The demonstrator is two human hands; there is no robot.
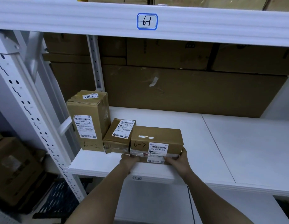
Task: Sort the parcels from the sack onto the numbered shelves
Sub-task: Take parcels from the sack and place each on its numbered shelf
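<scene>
Head view. Three brown cardboard parcels stand on a white shelf (197, 143), all taped and each bearing a white printed barcode label. The flat parcel (156, 143), a low rectangular box, lies at the shelf's front edge between the two hands; its top carries handwritten "6-2" and a label reading "502-602-12-815", and clear tape bands its front face. The left hand (129, 160) grasps its lower front left corner, fingers curled under the edge; the right hand (179, 159) grasps its front right corner, thumb up the side. Just left of this box, touching it, the small parcel (118, 138) leans tilted, its label partly legible as "P802 T70". Farther left of the hands the tall parcel (89, 120) stands upright, with "507-P802 T70" on its label, a sticker "3007" on its top and "6-2" handwritten low on its front. A small tag (137, 178) on the shelf's front edge below the hands is too small to read with certainty. Above the hands, the upper shelf beam (76, 16) carries a blue-bordered label (147, 21) handwritten "6-1". Beyond the hands, large plain cardboard boxes (189, 91) fill the back of the bay. Left of the hands a perforated white steel upright (27, 110) frames the rack.
</scene>
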